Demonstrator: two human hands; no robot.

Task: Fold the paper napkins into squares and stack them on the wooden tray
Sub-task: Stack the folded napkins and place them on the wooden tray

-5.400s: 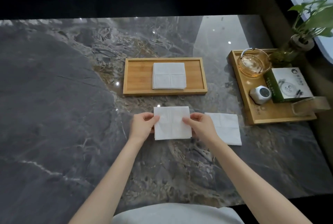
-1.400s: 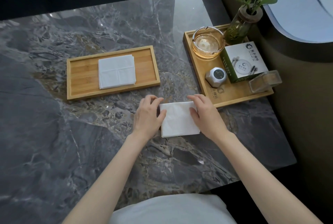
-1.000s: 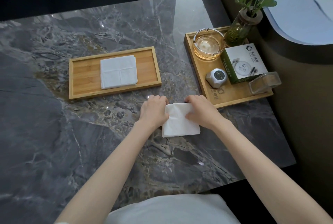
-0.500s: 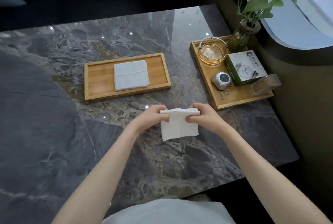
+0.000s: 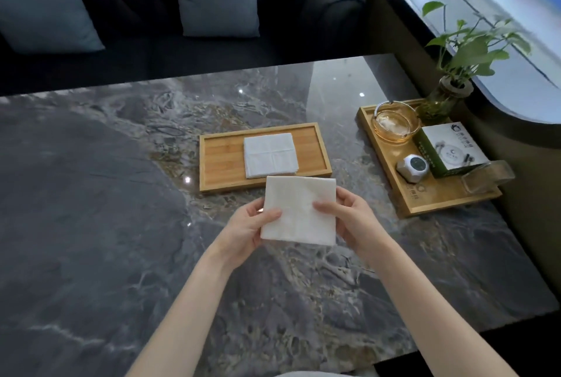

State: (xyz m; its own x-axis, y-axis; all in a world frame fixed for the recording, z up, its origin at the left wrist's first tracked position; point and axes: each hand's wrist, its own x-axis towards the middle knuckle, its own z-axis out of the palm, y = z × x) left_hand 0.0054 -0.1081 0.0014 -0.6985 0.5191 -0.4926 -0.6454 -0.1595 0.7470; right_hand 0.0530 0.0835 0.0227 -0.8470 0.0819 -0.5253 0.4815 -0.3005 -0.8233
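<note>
A white folded paper napkin (image 5: 299,209) is held in the air above the marble table, just in front of the wooden tray (image 5: 223,158). My left hand (image 5: 247,229) pinches its left edge and my right hand (image 5: 349,219) pinches its right edge, thumbs on top. The napkin's far edge overlaps the tray's near rim in the view. On the tray lies a stack of folded white napkins (image 5: 270,154), square and flat, near the tray's middle.
A second wooden tray (image 5: 391,178) at the right holds a glass ashtray (image 5: 396,124), a green and white box (image 5: 449,149), a small white clock (image 5: 413,166) and a clear holder (image 5: 485,175). A potted plant (image 5: 449,94) stands behind it. A sofa with cushions lies beyond the table.
Both hands lifted the napkin off the table and brought it up toward the tray, now held flat and facing me. The view tilted upward, showing the sofa.
</note>
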